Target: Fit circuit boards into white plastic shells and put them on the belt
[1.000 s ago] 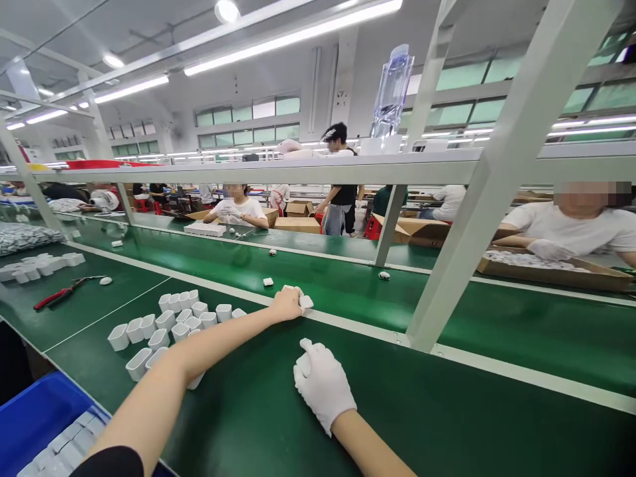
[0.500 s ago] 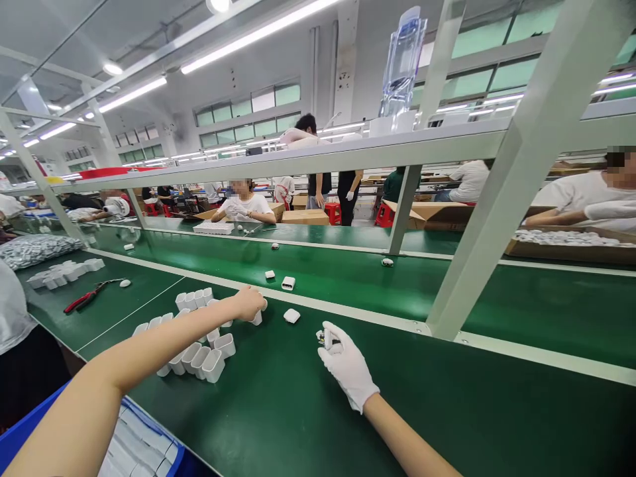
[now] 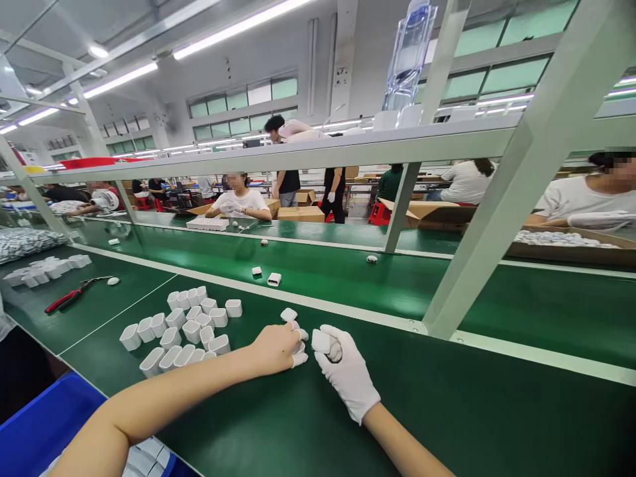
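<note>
My right hand [image 3: 348, 374], in a white glove, is closed around a small white plastic casing [image 3: 322, 341] above the green bench. Just left of it is my bare left hand [image 3: 279, 348], with white covers on the fingertips. Its thumb and fingers are apart, pointing at the casing, and I see nothing held between them. A rounded white piece [image 3: 289, 315] lies on the bench just beyond my left fingers. To the left stand several hollow white plastic sleeves [image 3: 191, 330] in loose rows, with one sleeve [image 3: 233, 308] a little apart. My left forearm passes in front of some of them.
Red-handled pliers [image 3: 64, 300] and more white sleeves [image 3: 47, 268] lie at the far left. A blue bin [image 3: 44, 414] stands below the bench edge. Small white parts [image 3: 273, 279] sit on the green belt [image 3: 322, 285] beyond a pale rail. A slanted post [image 3: 497, 179] rises at right.
My left hand has drawn back from the sleeves to beside my right hand. A white casing now shows in my right hand, where a small part with metal showed. Parts on the belt appear shifted left.
</note>
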Motion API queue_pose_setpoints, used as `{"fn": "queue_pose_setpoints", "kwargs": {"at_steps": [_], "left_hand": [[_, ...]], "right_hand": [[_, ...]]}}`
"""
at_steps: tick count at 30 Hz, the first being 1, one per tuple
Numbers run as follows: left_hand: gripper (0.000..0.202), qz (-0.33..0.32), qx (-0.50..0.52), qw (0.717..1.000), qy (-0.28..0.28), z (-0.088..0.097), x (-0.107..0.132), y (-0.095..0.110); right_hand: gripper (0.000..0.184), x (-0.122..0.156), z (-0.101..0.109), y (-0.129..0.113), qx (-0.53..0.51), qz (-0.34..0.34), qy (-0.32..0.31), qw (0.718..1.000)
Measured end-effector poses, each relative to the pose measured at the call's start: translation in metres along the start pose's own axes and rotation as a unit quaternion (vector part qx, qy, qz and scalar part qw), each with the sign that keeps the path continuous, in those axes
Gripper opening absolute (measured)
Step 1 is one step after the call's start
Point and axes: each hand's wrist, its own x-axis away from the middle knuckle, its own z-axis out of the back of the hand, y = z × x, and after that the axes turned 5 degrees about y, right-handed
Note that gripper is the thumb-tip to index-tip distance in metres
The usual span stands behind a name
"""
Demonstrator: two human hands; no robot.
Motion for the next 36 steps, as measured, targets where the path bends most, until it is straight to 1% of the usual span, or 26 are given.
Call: {"fn": "queue_pose_setpoints", "kwargs": {"at_steps": [3,6,10,12,13,15,17,19,21,24,26,30,33,36], "left_hand": [[0.047,0.023,0.061,0.997,0.035,-0.012,0.0,-0.002],[0.054,0.046,0.109,0.991,0.062,-0.02,0.004,-0.006],[0.059,0.093,0.201,0.973,0.065,-0.03,0.017,-0.007],[0.06,0.09,0.245,0.963,0.066,-0.034,0.024,-0.007],[0.06,0.081,0.258,0.96,0.069,-0.035,0.027,-0.007],[0.058,0.074,0.279,0.955,0.068,-0.037,0.031,-0.007],[0.056,0.09,0.295,0.95,0.051,-0.036,0.033,-0.008],[0.054,0.113,0.3,0.947,0.033,-0.033,0.033,-0.008],[0.051,0.116,0.301,0.946,0.029,-0.03,0.032,-0.007],[0.05,0.097,0.299,0.948,0.039,-0.028,0.033,-0.006],[0.051,0.088,0.297,0.95,0.046,-0.029,0.033,-0.006],[0.055,0.09,0.287,0.953,0.048,-0.032,0.033,-0.006],[0.055,0.086,0.286,0.953,0.054,-0.033,0.034,-0.006],[0.053,0.077,0.289,0.952,0.063,-0.034,0.034,-0.006]], "right_hand": [[0.026,-0.002,-0.003,0.006,-0.006,0.0,-0.012,1.0],[0.028,-0.006,-0.008,0.015,-0.018,-0.002,-0.021,1.0],[0.039,-0.009,-0.009,0.024,-0.027,-0.004,-0.015,1.0],[0.046,-0.009,-0.007,0.025,-0.042,-0.004,-0.019,0.999],[0.05,-0.008,-0.006,0.025,-0.067,-0.012,-0.03,0.997],[0.055,-0.007,-0.004,0.022,-0.144,-0.051,-0.062,0.986],[0.055,-0.006,-0.003,0.018,-0.221,-0.112,-0.092,0.964],[0.051,-0.004,-0.003,0.014,-0.267,-0.157,-0.101,0.945],[0.043,-0.003,-0.004,0.01,-0.295,-0.178,-0.093,0.934],[0.03,-0.003,-0.004,0.006,-0.292,-0.183,-0.092,0.934],[0.026,-0.004,-0.004,0.003,-0.287,-0.183,-0.099,0.935],[0.027,-0.003,-0.004,-0.002,-0.308,-0.188,-0.095,0.928],[0.03,0.0,-0.005,-0.003,-0.266,-0.166,-0.103,0.944],[0.041,0.004,-0.007,-0.001,-0.219,-0.134,-0.134,0.957]]}}
